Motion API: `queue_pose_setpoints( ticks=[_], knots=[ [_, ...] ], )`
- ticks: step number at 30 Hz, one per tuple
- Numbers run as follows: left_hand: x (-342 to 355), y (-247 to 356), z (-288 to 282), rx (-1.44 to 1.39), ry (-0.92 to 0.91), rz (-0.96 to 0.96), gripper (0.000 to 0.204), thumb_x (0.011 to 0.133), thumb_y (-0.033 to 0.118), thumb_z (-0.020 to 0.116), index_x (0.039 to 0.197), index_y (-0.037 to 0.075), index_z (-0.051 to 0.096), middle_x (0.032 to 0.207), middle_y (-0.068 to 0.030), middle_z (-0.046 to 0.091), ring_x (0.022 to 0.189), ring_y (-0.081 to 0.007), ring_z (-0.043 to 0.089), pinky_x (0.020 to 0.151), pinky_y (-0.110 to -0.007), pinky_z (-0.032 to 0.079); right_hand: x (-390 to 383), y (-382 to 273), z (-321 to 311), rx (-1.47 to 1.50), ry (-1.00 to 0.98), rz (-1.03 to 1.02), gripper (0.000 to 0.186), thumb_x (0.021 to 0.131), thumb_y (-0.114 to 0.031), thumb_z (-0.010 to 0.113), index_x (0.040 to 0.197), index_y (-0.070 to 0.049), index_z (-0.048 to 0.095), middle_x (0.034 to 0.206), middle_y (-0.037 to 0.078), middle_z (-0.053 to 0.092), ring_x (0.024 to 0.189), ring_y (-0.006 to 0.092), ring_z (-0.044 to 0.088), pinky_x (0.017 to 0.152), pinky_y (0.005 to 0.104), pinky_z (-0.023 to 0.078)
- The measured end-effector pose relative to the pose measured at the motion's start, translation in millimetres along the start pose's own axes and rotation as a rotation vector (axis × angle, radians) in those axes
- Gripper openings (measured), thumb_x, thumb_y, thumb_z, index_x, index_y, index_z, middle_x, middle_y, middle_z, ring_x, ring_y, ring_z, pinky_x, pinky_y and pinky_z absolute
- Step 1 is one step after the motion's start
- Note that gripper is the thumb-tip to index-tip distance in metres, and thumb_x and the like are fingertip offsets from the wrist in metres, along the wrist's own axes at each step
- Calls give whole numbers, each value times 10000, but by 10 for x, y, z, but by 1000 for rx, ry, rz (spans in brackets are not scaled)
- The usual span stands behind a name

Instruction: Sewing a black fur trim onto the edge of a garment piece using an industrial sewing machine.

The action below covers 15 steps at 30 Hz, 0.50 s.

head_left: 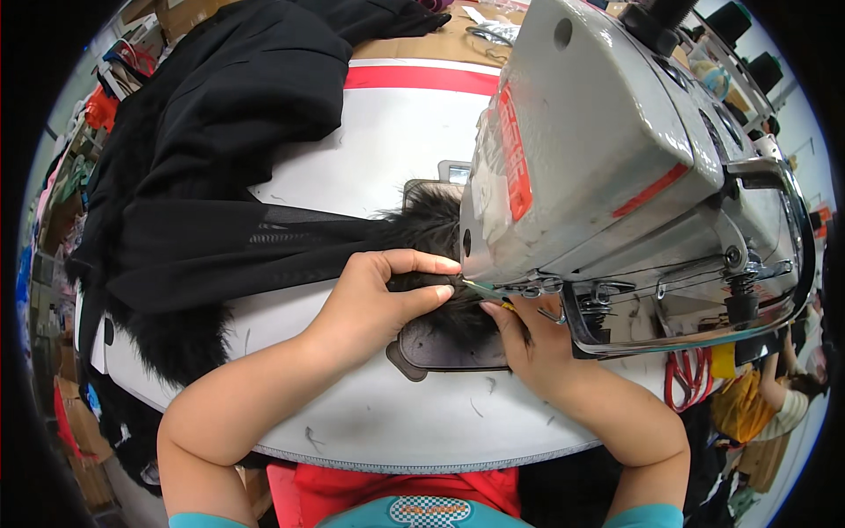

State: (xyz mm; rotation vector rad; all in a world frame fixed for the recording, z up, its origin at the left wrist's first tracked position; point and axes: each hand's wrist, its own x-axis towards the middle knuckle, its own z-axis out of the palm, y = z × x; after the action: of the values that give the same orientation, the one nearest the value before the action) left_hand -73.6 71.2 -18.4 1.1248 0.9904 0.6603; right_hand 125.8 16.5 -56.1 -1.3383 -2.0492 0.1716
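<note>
My left hand (387, 290) pinches black fabric between thumb and fingertips, beside the head of a grey sewing machine (598, 150). The sheer black fabric (264, 242) stretches left from the fingers, and fluffy black trim (431, 224) lies just beyond them. My right hand (532, 339) is closed under the machine head, its thumb against a small thing with a yellow part (509, 306). A thin pale tip reaches from there toward the left fingertips; its kind is unclear. The machine hides the needle area and some right fingers.
A large heap of black garment (238, 97) covers the table's left side, with more black fluff (176, 343) at its near edge. Stray black bits dot the white tabletop (378, 431). Red cords (689, 378) hang at the right, where another person (783, 405) is partly visible.
</note>
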Motion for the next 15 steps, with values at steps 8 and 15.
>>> queue_pose_setpoints(
  ticks=[8, 15],
  knots=[
    [-14, 20, 9, -53, -3, -25, 205, 789, 19, 618, 992, -10, 635, 902, -54, 630, 809, -73, 562, 743, -205, 462, 76, 1, 6, -114, 33, -150, 144, 766, -105, 658, 891, -58, 605, 704, 59, 601, 565, 207, 502, 611, 324, 381],
    [18, -18, 22, -65, 10, 10, 187, 804, 46, 612, 980, -12, 638, 873, -44, 633, 793, -67, 558, 722, -198, 457, 125, -39, -24, -154, 23, -221, 169, 750, -86, 661, 901, -61, 589, 752, 47, 627, 584, 198, 538, 614, 323, 397]
  ],
)
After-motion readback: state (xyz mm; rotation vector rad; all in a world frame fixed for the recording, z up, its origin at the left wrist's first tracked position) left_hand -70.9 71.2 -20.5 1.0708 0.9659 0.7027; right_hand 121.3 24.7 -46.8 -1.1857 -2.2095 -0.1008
